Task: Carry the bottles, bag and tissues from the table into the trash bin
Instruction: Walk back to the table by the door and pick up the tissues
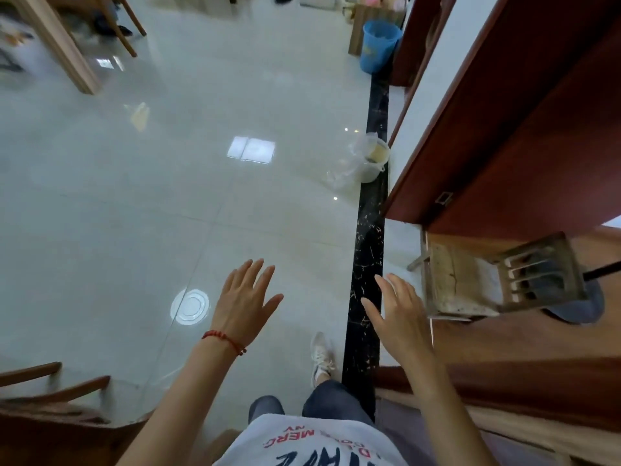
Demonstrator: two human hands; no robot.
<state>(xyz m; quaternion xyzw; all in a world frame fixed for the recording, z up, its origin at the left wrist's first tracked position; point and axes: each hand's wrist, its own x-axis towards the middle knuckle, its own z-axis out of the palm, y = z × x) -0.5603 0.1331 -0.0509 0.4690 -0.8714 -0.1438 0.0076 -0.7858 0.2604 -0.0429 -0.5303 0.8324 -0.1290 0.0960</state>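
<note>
Both of my hands are held out over the glossy tiled floor, each with nothing in it. My left hand (243, 299), with a red bead bracelet at the wrist, has its fingers spread. My right hand (398, 312) is also open, fingers apart, over a black marble floor strip (368, 270). A blue trash bin (379, 45) stands far ahead by the wall. Closer, a white bucket (374, 161) lined with a clear plastic bag sits at the strip's edge. No bottles, bag or tissues show. A wooden table leg (60, 45) is at the far left.
A red-brown open door (524, 122) stands on the right, with a small worn wooden stool (470, 280) behind it. Wooden chair parts (50, 391) are at the lower left. My white shoe (321, 356) is on the tiles. More chair legs stand at the top left.
</note>
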